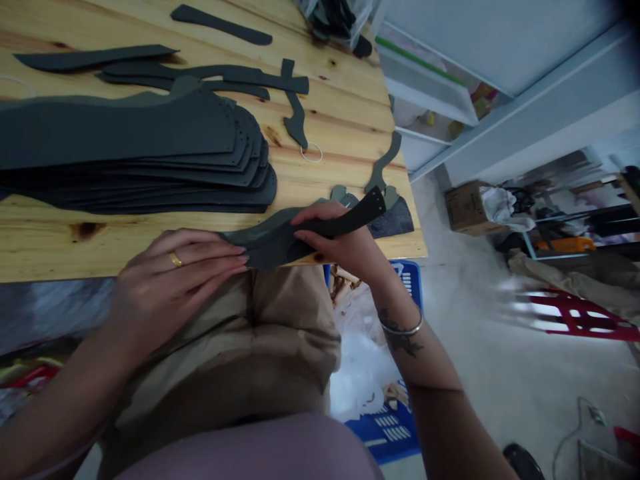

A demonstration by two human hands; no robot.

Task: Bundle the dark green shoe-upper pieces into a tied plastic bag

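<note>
A dark grey-green flat piece (pixel 270 250) lies at the front edge of the wooden table, with small holes in its raised right end. My right hand (pixel 340 240) pinches it between thumb and fingers, and that end curls up past the hand. My left hand (pixel 185 267), with a ring, is pressed on the piece's left part, fingers held together and stretched out. Behind my left hand, a thick stack of similar dark pieces (pixel 125 133) covers the left of the table. Narrow curved strips (pixel 220 24) lie beyond the stack.
Curved scraps (pixel 384 163) and a dark piece (pixel 395 220) are at the table's right corner. A filled plastic bag (pixel 335 20) stands at the back. Below the table (pixel 350 120) is a blue basket (pixel 413 280) with plastic and paper. A cardboard box (pixel 467 210) sits farther right.
</note>
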